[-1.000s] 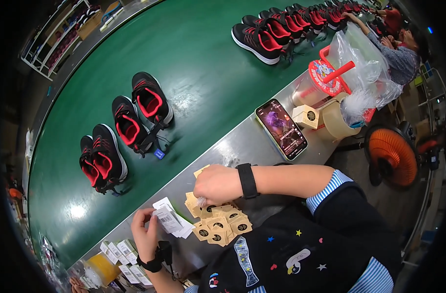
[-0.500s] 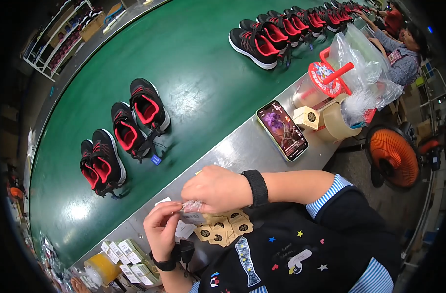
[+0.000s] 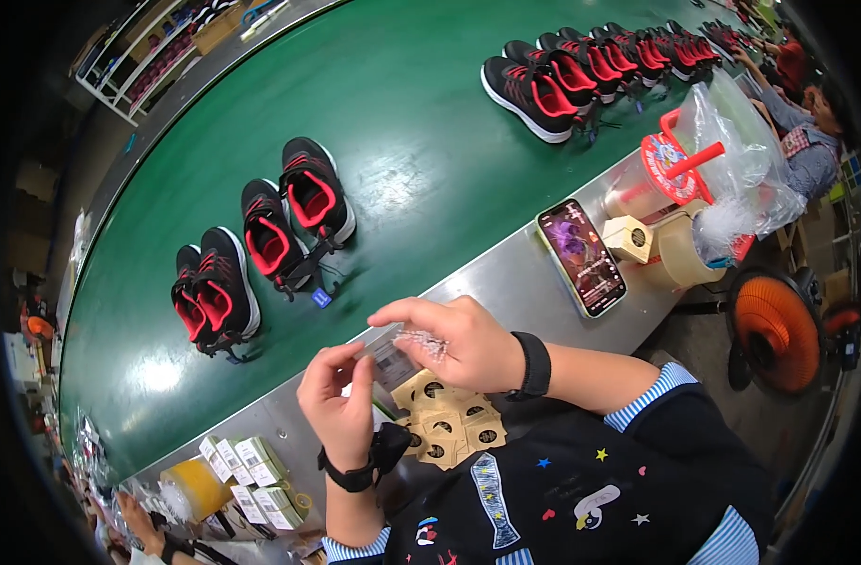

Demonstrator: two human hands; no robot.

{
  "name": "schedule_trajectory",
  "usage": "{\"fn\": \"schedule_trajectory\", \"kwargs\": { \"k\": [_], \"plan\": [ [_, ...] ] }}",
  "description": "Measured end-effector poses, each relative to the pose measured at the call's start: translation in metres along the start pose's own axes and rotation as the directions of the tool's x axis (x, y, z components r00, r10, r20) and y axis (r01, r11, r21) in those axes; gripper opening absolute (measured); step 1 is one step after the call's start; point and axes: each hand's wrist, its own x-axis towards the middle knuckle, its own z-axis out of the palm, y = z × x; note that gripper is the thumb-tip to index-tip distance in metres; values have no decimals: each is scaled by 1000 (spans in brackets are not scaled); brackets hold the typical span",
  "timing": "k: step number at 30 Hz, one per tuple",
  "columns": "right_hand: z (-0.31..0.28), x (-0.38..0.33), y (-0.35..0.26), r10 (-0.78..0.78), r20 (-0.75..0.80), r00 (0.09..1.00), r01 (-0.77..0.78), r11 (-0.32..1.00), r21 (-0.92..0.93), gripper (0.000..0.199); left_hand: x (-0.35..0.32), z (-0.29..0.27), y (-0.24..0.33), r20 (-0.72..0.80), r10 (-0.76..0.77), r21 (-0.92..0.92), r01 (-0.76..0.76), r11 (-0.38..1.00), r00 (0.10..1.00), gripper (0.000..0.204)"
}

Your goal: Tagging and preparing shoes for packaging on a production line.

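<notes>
My right hand [image 3: 468, 344] is curled around a bunch of small clear plastic pieces [image 3: 423, 345], its index finger reaching left. Close beside it, my left hand [image 3: 341, 400] has thumb and index fingertips nearly together; anything fine between them is too small to make out. Between the hands is a greyish tag [image 3: 393, 367] with a barcode; which fingers hold it I cannot tell. Right below lies a loose pile of tan cards [image 3: 449, 424] with dark round marks. Beyond my hands, black-and-red sneakers [image 3: 219, 287] stand on the green surface [image 3: 402, 169], one with a blue tag [image 3: 320, 298].
On the metal ledge [image 3: 506, 273] lie a lit phone [image 3: 581, 259], a small tan box [image 3: 628, 238] and a red-lidded cup [image 3: 638, 193]. Bundled labels [image 3: 247, 461] and a yellow roll [image 3: 200, 490] sit lower left, near another person's hand [image 3: 138, 523]. An orange fan [image 3: 774, 330] stands right.
My hands have moved slightly apart, the right one going right and turning so the plastic bunch shows in it. Everything on the table appears shifted right in view. Another person's hand shows more at lower left.
</notes>
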Motion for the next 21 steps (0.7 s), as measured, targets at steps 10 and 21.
{"fn": "schedule_trajectory", "kwargs": {
  "k": [10, 21],
  "plan": [
    [5, 0, 2, 56, 109, 992, -41, 990, -133, 34, 3, 6, 12, -22, 73, 62, -71, 995, 997, 13],
    [8, 2, 0, 17, 48, 999, -13, 995, -101, 35, 8, 8, 4, 115, -33, -332, 69, 941, 993, 10]
  ]
}}
